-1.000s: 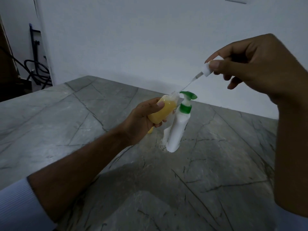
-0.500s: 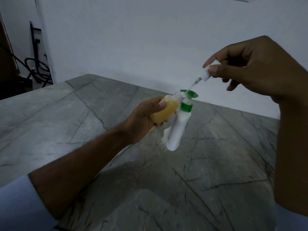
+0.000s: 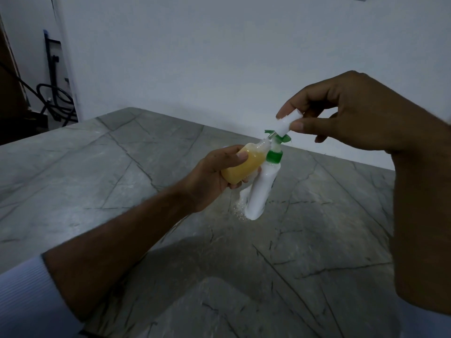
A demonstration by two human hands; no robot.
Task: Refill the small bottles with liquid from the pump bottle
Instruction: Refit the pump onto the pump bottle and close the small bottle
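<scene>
I see my left sleeve (image 3: 22, 296) lowest in view, the bare forearm running up from it over the grey stone table (image 3: 85, 172) toward the pump bottle (image 3: 262, 189), which I take as my landmark. My left hand (image 3: 210, 176) sits just left of the pump bottle, fingers and thumb wrapped round a small bottle (image 3: 244, 164) of yellow liquid; that bottle is tilted, its clear neck leaning up and to the right until it almost meets the pump's green collar, and it is held off the table. The pump bottle itself stands upright on the table, white body, green collar and green spout on top, with a small white patch on the stone at its foot, on the left side. Above and to the right of the pump bottle my right hand (image 3: 361, 113) pinches a white cap (image 3: 286, 123) between thumb and fingertips, the other fingers curled in. A thin tube runs down from that cap, over the pump's green head, into the small bottle's neck; I cannot tell how deep it goes. Beyond the pump bottle rises a plain white wall (image 3: 219, 57), and far to the left of it dark cables (image 3: 56, 98) hang by the wall's corner.
</scene>
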